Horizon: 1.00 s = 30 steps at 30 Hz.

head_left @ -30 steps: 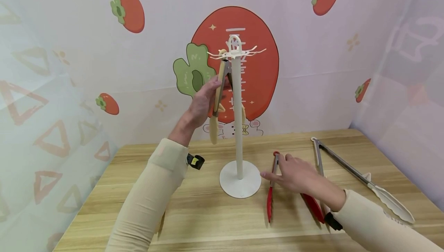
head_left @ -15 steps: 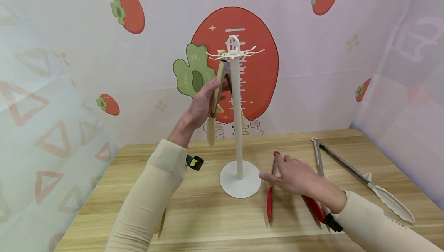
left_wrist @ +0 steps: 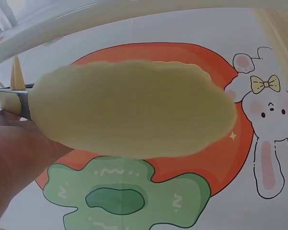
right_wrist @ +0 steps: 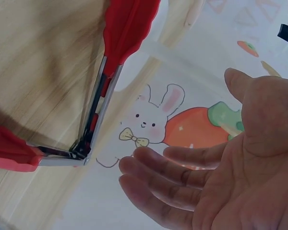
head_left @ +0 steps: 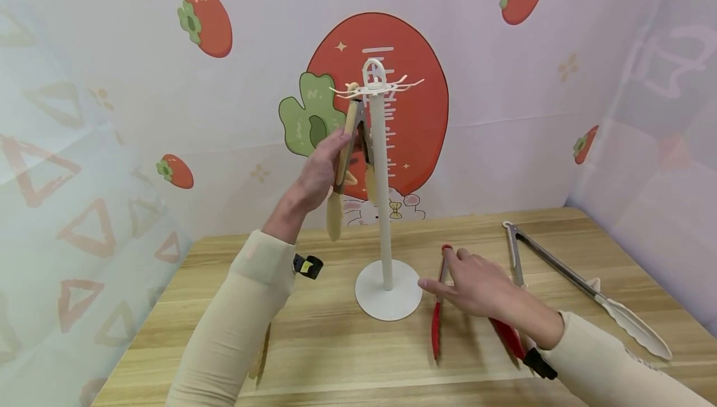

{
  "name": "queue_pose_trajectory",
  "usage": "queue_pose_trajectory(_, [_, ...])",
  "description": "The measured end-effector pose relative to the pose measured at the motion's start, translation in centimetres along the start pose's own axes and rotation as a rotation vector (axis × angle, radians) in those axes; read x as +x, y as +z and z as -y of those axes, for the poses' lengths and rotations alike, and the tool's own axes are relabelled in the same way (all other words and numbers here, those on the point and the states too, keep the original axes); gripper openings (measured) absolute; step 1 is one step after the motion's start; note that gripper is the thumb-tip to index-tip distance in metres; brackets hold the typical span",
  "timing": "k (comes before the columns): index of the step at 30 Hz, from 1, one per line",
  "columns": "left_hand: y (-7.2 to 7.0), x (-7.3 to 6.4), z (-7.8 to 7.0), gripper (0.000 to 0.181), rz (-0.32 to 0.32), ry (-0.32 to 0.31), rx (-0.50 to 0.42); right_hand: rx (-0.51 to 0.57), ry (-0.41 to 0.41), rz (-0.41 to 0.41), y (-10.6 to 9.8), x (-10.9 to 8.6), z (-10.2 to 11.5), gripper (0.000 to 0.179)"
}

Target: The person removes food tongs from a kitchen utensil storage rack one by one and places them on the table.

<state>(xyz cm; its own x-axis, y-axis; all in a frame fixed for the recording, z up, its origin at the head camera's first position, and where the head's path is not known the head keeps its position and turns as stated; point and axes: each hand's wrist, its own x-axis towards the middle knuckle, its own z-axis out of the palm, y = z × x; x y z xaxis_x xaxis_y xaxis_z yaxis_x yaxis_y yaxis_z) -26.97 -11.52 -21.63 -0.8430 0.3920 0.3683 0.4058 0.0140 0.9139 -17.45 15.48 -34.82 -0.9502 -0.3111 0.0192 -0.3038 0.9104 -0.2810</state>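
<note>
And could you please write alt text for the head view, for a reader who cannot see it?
A person's left hand holds cream-tipped tongs beside the upper post of a white hook stand on a wooden table. The right hand extends over open red-tipped tongs. White-tipped tongs lie open farther right, before a cartoon-print backdrop.

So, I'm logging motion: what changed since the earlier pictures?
The left hand and the beige tongs it holds moved slightly left; their far tip now shows left of the pole. No hold visibly changed. The right hand, red tongs and white-tipped tongs stayed put.
</note>
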Motion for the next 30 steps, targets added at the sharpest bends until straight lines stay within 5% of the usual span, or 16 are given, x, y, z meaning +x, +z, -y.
queue_pose_trajectory(18, [-0.6, -0.8, -0.2, 0.046, 0.034, 0.132, 0.09, 0.066, -0.07, -0.074, -0.3, -0.8, 1.0, 0.083])
queue_pose_trajectory(30, [-1.3, -1.0, -0.6, 0.045, -0.068, 0.159, 0.098, 0.09, -0.101, -0.101, -0.4, -0.8, 1.3, 0.077])
